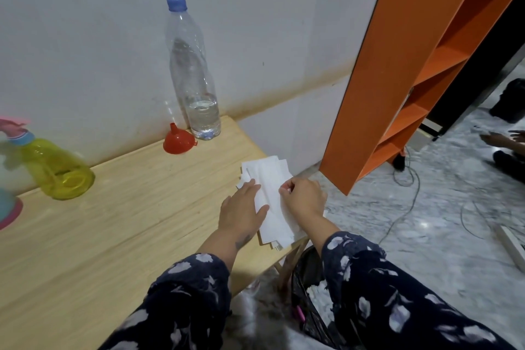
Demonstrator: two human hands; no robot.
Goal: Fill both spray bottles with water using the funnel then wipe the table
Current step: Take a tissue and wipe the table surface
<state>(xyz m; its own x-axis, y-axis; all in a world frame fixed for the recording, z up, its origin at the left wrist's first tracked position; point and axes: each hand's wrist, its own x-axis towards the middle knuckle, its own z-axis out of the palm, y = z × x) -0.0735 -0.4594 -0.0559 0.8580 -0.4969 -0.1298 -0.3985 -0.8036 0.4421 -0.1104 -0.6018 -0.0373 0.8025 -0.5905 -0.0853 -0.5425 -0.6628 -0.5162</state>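
My left hand point(244, 209) lies flat, fingers straight, pressing down on the stack of white tissues point(271, 193) at the right edge of the wooden table point(113, 224), while my right hand point(305, 197) pinches the upper edge of the top sheet between thumb and curled fingers. The tissues look thin, soft and very light, so I judge one sheet will peel away easily but may drag its neighbours along or tear; holding the pile down and lifting from a free edge seems the sensible grip. The stack overhangs the table edge slightly, above a dark bin point(312, 293) on the floor. The yellow spray bottle point(54, 167) stands at the left, and a second bottle with a pink base point(8, 207) is mostly cut off by the frame. The red funnel point(178, 139) sits mouth down beside the tall water bottle point(194, 71), capped and nearly drained, so filling looks finished and wiping comes next.
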